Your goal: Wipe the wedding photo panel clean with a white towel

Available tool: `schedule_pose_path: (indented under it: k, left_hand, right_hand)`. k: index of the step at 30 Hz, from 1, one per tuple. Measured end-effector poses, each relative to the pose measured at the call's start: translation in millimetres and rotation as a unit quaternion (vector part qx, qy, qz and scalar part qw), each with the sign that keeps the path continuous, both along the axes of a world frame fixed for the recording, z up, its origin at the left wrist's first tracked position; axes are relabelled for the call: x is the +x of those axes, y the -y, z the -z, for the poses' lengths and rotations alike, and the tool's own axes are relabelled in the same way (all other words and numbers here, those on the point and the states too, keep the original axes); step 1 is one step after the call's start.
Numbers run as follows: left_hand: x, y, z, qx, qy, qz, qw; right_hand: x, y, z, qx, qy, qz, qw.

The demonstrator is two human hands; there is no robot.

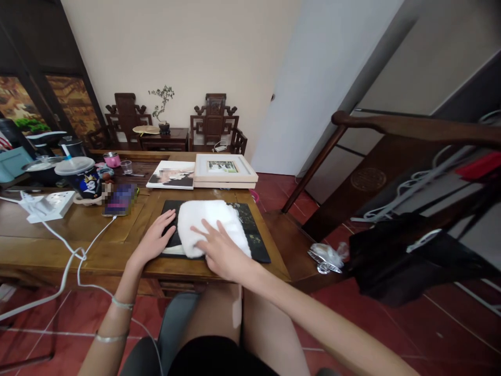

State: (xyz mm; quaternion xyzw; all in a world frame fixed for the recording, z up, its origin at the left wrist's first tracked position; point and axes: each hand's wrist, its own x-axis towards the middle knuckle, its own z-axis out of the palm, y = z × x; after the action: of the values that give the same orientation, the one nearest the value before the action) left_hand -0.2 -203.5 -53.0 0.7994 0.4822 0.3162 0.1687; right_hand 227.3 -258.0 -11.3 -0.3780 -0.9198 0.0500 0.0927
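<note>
A folded white fluffy cloth (211, 211) lies on a flat dark board or album cover (258, 243) with a faint pattern, near the table's front edge. My right hand (223, 248) rests on the cloth with its fingers spread over the surface. My left hand (155, 237) lies at the left side of the dark board, fingers stretched out and apart from the cloth. Beside the cloth's lower left corner a pale strip (174, 250) shows. The cloth hides most of the board's middle.
Behind the board are a framed picture (225, 168) and a photo panel (171, 174). To the left sit a phone (119, 200) on a cable, a lidded cup (86, 180) and a white power strip (55, 205). A wooden chair (364, 172) stands at right.
</note>
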Motion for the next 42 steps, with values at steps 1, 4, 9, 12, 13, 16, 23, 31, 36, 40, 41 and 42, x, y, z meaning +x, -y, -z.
schedule_pose_path:
  k: [1, 4, 9, 12, 13, 16, 23, 31, 36, 40, 41, 42]
  left_hand:
    - [0.3, 0.4, -0.5, 0.001, 0.001, 0.001, 1.0]
    - [1.4, 1.2, -1.4, 0.004, 0.005, 0.001, 1.0]
    - [2.4, 1.3, -0.8, 0.008, 0.006, -0.005, 1.0]
    - [2.3, 1.2, -0.3, 0.009, 0.009, -0.005, 1.0]
    - [2.3, 1.4, -0.5, 0.008, 0.011, -0.005, 1.0]
    - [2.9, 2.5, -2.8, 0.005, 0.022, -0.01, 1.0]
    - [3.3, 7.4, -14.0, 0.04, 0.148, -0.046, 0.987]
    - [3.6, 8.7, -15.2, 0.056, 0.151, -0.068, 0.985]
    - [8.2, 9.3, -13.9, 0.022, 0.09, -0.035, 0.995]
    - [7.1, 6.4, -9.6, 0.022, 0.048, -0.022, 0.998]
    - [6.6, 5.6, -8.6, 0.02, 0.042, -0.018, 0.999]
    - [6.1, 4.9, -7.9, 0.018, 0.037, -0.016, 0.999]
  right_hand:
    - [7.4, 15.1, -1.2, -0.018, -0.005, -0.008, 1.0]
    - [33.0, 47.1, -4.7, -0.053, -0.023, -0.028, 0.998]
    - [71.9, 43.8, -0.1, -0.054, -0.042, 0.018, 0.997]
    - [80.7, 21.8, 5.2, -0.034, -0.031, 0.09, 0.995]
    - [79.2, 14.3, 5.8, -0.029, -0.024, 0.118, 0.992]
    - [60.1, -4.0, 2.6, -0.012, -0.001, 0.188, 0.982]
    - [-20.9, -16.3, -9.2, -0.009, 0.006, 0.057, 0.998]
    - [-9.8, 14.7, -1.0, -0.021, -0.033, -0.145, 0.989]
    - [39.8, 34.8, -0.8, -0.054, -0.063, -0.088, 0.993]
    - [65.1, 22.7, 1.8, -0.052, -0.058, 0.004, 0.997]
    - [68.3, 15.1, 3.5, -0.045, -0.061, 0.029, 0.997]
    - [70.0, 6.3, 5.3, -0.04, -0.064, 0.053, 0.996]
